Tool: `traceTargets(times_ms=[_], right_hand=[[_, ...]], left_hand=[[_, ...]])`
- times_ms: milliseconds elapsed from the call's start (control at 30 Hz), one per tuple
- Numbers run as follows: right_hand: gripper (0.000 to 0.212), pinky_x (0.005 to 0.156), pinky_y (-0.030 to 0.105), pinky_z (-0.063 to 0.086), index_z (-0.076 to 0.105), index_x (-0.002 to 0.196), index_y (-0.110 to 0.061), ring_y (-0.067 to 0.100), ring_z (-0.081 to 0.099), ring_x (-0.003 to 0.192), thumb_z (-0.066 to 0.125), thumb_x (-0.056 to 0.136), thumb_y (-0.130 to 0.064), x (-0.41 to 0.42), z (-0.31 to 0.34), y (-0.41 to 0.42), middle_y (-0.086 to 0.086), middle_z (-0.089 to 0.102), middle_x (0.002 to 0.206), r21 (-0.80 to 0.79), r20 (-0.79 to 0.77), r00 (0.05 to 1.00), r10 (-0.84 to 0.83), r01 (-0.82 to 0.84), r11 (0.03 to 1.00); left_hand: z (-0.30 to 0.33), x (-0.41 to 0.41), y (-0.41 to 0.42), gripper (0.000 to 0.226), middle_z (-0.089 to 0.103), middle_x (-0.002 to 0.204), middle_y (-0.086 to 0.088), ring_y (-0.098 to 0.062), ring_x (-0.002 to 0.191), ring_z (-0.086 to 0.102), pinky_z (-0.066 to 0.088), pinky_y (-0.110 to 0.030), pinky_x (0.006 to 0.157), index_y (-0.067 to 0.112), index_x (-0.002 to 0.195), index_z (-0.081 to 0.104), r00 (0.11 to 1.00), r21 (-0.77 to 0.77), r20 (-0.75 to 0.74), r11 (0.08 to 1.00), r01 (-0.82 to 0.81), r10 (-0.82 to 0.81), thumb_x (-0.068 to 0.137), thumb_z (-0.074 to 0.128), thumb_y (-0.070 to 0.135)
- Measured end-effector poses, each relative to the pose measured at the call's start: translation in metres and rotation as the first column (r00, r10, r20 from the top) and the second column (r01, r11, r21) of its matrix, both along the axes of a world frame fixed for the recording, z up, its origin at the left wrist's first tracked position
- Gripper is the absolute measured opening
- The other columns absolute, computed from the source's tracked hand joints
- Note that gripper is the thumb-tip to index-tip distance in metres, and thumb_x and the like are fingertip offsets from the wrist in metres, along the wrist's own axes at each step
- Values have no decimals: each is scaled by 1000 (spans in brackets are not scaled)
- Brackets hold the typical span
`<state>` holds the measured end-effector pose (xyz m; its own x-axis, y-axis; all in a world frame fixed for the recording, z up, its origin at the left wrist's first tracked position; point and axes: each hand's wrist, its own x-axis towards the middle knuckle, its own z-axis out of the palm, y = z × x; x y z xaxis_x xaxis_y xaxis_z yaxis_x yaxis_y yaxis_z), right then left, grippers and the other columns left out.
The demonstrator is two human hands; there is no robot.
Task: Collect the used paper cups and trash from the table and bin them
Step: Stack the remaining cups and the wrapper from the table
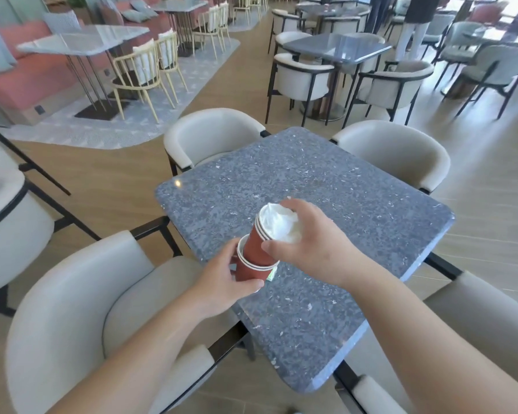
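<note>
Standing over a grey speckled stone counter [326, 186], square with rounded corners, in a café seating area. Holding two nested red paper cups [251, 271] in the left hand [222, 282], fingers wrapping the lower wall, thumb lying across the near side, above the counter's near-left edge. Gripping a second stack of red paper cups [259, 245] in the right hand [311, 249], fingers closing round the rim from the right, thumb pressing the near side; white rims showing three or so cups in this stack, exact count unclear. Sitting tilted, base of the upper stack lying inside the mouth of the lower pair. Filling the top cup, crumpled white tissue [278, 224], bulging above the rim and partly covered by the right fingers. Peeking out just beside the lower cups on the right, a small pale green scrap [271, 274], too small to identify. Surrounding the counter, cream upholstered armchairs with black frames: one at near left [81, 294], one at far left [210, 135], one at far right [395, 150], one at near right [488, 312]. Lying beyond, wood-effect floor [102, 180], another dark table with matching chairs [338, 47], and pale wire-frame chairs [141, 70] beside a pink banquette [33, 70]. Standing at far upper right, the legs of another person [413, 34].
</note>
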<state>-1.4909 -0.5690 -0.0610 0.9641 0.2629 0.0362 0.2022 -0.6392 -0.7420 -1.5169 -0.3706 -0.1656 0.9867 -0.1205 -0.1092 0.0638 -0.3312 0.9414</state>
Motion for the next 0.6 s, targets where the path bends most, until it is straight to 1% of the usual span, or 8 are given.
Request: traceTargets(times_ms=[100,167,233,300,400,433,533,600], right_hand=[[84,77,18,34,41,133,-31,3,45,100,66,60,-63,-3,-8,14,-17,41,113,-94,-10,998,57,-58,994],[82,81,22,36,41,133,-30,7,48,104,69,62,-60,-5,-15,22,-15,42,115,-127,-36,996,86,-90,988],[77,81,24,36,41,132,-31,9,48,104,72,66,-55,-6,-20,29,-13,43,116,-152,-59,994,95,-103,983],[78,80,24,35,40,134,-31,7,46,101,73,67,-54,-6,-23,34,-14,42,118,-160,-75,992,100,-111,981],[83,83,26,37,37,138,-31,9,47,108,73,67,-55,-6,-26,40,-13,43,123,-150,-115,987,111,-128,980],[83,83,26,38,37,138,-32,10,48,108,72,66,-55,-7,-27,42,-13,43,122,-153,-126,986,113,-132,979],[84,80,27,37,34,135,-37,9,47,103,72,63,-57,-9,-29,47,-13,43,121,-134,-140,983,120,-139,981],[94,84,27,39,30,139,-37,9,47,107,73,58,-62,-10,-28,50,-11,43,127,-71,-144,982,123,-135,988]], left_hand=[[1,-2,3,62,70,107,18,3,93,65,51,-17,80,42,116,53,1000,7,29,1000,5,-5,69,85,15],[0,-3,6,63,69,101,28,4,90,65,50,-15,79,40,115,54,999,23,52,1000,1,-2,71,86,9],[1,-4,9,64,69,100,31,3,89,65,51,-16,80,39,117,55,999,29,54,1000,-3,1,71,87,8],[0,-6,13,65,70,102,24,-5,94,66,53,-20,83,37,120,56,999,13,44,1000,-5,4,71,88,10],[-3,-9,19,66,72,108,8,-25,103,68,57,-37,90,34,122,56,1000,-31,13,999,-11,11,67,86,15],[-4,-10,21,67,72,109,5,-29,104,68,58,-41,91,36,122,56,1000,-45,3,999,-13,13,65,86,19],[-8,-11,26,69,72,108,8,-29,106,68,58,-45,93,38,121,57,999,-65,-16,997,-31,30,60,87,27],[-11,-11,31,71,73,110,6,-27,108,68,58,-44,93,40,122,57,999,-86,-30,995,-48,46,59,87,27]])
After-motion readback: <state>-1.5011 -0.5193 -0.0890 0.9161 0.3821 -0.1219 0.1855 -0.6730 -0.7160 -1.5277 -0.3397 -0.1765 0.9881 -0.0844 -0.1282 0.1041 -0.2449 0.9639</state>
